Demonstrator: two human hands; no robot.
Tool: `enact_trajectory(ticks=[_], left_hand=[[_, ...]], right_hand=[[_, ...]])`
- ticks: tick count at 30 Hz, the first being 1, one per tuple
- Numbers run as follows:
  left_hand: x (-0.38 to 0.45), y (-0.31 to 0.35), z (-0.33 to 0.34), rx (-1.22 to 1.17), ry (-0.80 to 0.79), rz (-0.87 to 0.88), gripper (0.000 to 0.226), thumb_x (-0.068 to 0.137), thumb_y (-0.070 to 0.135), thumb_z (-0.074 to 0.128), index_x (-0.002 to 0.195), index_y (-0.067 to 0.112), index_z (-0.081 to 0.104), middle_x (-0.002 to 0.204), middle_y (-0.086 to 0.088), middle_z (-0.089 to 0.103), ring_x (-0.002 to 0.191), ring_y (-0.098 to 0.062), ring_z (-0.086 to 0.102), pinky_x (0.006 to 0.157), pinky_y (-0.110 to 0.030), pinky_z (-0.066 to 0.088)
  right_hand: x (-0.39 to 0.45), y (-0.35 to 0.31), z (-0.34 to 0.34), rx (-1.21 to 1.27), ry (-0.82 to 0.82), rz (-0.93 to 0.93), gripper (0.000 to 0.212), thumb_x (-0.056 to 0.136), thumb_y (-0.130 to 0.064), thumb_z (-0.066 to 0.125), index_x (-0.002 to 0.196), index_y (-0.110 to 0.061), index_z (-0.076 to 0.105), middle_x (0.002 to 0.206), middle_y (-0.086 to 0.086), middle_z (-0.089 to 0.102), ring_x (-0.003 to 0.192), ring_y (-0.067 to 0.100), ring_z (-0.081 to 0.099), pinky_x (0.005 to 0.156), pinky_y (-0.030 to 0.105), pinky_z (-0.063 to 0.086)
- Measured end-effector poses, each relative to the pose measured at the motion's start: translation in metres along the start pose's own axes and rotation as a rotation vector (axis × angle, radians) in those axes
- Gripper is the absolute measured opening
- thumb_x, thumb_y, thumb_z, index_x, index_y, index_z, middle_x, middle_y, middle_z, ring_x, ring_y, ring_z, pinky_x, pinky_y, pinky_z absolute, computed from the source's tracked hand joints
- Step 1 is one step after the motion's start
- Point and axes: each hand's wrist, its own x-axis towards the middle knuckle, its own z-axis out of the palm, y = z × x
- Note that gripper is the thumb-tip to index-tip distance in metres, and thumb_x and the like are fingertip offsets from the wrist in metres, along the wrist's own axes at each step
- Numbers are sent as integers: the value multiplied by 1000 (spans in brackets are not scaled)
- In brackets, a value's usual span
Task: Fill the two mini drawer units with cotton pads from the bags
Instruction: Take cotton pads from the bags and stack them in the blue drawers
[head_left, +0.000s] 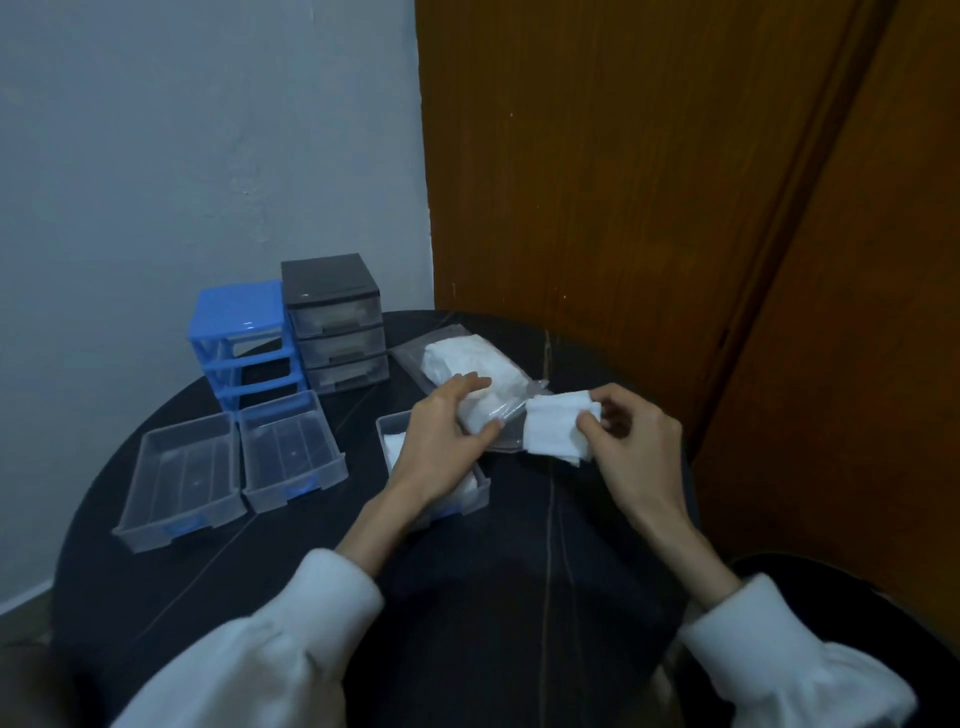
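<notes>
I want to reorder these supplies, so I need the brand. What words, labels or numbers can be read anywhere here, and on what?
None can be read.
Bag of cotton pads: clear plastic, no print visible.
Blue drawer frame and black drawer unit: no label or number shows.
Loose clear drawers: only plain blue handles.

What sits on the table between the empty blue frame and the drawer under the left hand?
In the head view, two empty clear drawers lie side by side between the blue frame and the part-filled drawer under the left hand.
</notes>
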Motion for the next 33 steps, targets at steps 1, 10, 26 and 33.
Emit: enact_trajectory(ticks=[1, 10, 26, 33], left_hand=[[-3, 0, -4, -33, 18, -16, 39, 88, 19, 62, 126, 18, 56, 130, 4, 53, 118, -6, 45, 94, -10, 30], [-40, -27, -33, -93, 100, -179, 42, 98, 10, 40, 139, 20, 40, 139, -5, 47, 123, -14, 44, 106, -31, 35], [-49, -60, -25, -581, 47, -382, 59, 97, -1, 38, 149, 17, 17, 149, 5, 31, 128, 1, 32, 96, -8, 33], [-50, -65, -22, -594, 49, -380, 60, 97, -2, 36, 149, 21, 18, 146, 8, 32, 126, 3, 32, 89, -4, 35]], right_hand=[[1, -4, -2, 19, 7, -16, 17, 82, -6, 63, 82, -22, 58, 68, -13, 54, 66, -7, 54, 57, 3, 37], [17, -31, 35, 202, -245, 65, 16, 90, -13, 58, 103, -21, 54, 88, -1, 58, 76, 1, 55, 59, 8, 42], [37, -44, 116, -73, -583, 119, 8, 94, -9, 52, 94, -17, 52, 79, -2, 50, 72, 10, 48, 61, 20, 37], [33, -40, 118, -164, -611, -6, 8, 93, -11, 53, 96, -19, 54, 79, -2, 52, 67, 6, 48, 60, 17, 40]])
